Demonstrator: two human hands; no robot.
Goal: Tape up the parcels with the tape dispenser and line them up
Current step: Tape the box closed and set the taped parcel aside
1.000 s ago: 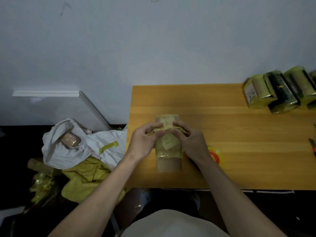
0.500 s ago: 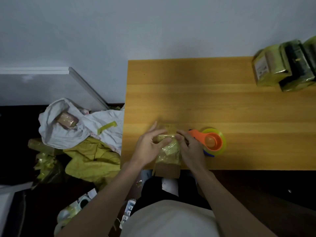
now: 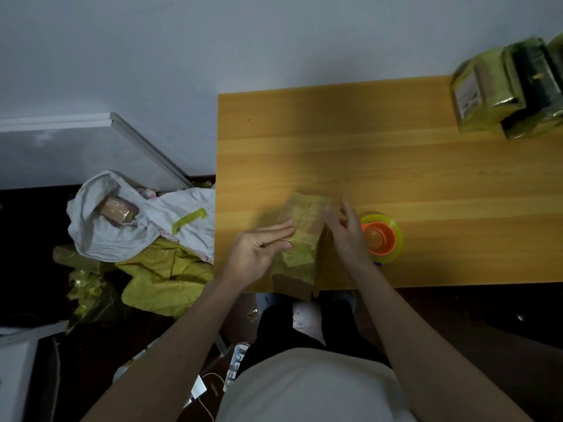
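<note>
Parcel between both hands at the near edge of the tabletop; long axis runs away from the person.

Parcel (image 3: 300, 242) lies on the tabletop (image 3: 396, 166), near end overhanging the front edge, partly wrapped in yellowish tape. Left hand (image 3: 259, 249) flat against its left side, fingers straight, gripping nothing. Right hand (image 3: 345, 236) against its right side, fingers extended; blurred, a pinch cannot be ruled out. Tape dispenser (image 3: 380, 237) sits just right of the right hand, so that hand is nearer for the reach. Taped parcels (image 3: 499, 89) stand far right, well apart.
</note>
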